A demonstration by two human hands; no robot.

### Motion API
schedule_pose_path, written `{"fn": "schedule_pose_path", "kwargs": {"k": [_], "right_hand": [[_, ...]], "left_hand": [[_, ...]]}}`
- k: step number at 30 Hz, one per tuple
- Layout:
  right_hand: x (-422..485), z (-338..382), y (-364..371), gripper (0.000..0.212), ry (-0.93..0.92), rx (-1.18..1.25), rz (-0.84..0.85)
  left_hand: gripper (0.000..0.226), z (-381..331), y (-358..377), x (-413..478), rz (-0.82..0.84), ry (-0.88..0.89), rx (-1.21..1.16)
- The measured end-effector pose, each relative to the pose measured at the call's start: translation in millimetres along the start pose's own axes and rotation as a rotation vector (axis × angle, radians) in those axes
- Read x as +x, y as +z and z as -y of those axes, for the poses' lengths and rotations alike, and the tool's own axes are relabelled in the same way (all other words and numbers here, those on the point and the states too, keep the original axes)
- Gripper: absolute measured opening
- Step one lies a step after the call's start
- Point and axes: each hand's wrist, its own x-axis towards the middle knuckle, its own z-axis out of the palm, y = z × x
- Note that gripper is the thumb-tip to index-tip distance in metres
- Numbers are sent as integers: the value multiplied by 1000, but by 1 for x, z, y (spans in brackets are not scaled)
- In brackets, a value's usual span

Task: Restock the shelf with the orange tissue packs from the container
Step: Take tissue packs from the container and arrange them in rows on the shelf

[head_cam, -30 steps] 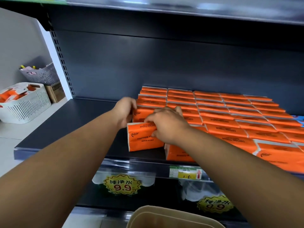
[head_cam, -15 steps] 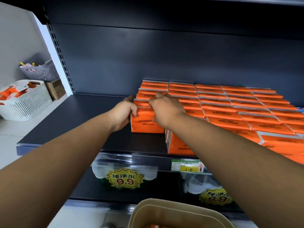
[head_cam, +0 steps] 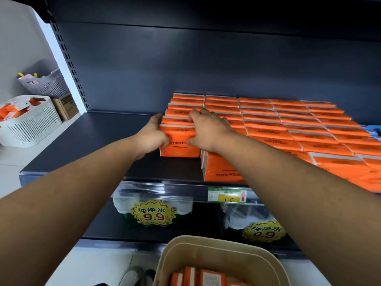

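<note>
Left hand [head_cam: 151, 138] clamps the left end of one soft, rectangular orange tissue pack [head_cam: 179, 148], thumb curled onto its front face. Right hand [head_cam: 208, 129] wraps over the top right corner with fingers hooked behind, so both hands grip the same pack, one on each side. It stands upright on the dark matte metal shelf [head_cam: 99, 139], at the front of the leftmost column, pressed against the packs behind it. Glossy film wrap, bright orange, a pale band along the top edge, and black print reading "COTTON TIS" before the right hand covers the rest.

And look at the stocked block of orange packs [head_cam: 288, 124]: tidy rows, several columns across, running back to the shelf's rear panel and off the right edge of view. Just right of the held pack, one column stands nearer the shelf lip, its lettering upside down.

Down at the bottom sits the rounded beige plastic container [head_cam: 206, 244], smooth-walled, with more orange packs [head_cam: 206, 278] standing on end inside. Its lower part is cut off by the frame.

On the shelf lip there's a green and yellow price tag [head_cam: 225, 195], figures too blurred to read. Below it, yellow starburst labels [head_cam: 154, 213] marked 9.9 sit on shrink-wrapped bottle packs, hard to make out behind the glare.

Far left, a white slotted plastic basket [head_cam: 35, 124] stands on a pale table [head_cam: 12, 159], holding orange-and-white items I can't identify.
</note>
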Motion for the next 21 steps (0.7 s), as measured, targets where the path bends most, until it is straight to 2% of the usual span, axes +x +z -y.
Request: {"fn": "schedule_pose_path", "kwargs": {"k": [3, 7, 12, 21], "right_hand": [[-13, -9, -5, 65, 15, 24, -16], [-34, -21, -15, 57, 26, 38, -49], [-67, -29, -34, 56, 37, 38, -95], [-144, -52, -54, 66, 21, -64, -80]], "left_hand": [[109, -7, -9, -7, -62, 34, 137], [88, -27, -11, -24, -100, 108, 405], [78, -53, -1, -60, -127, 224, 797], [77, -52, 34, -137, -50, 349, 1085]]}}
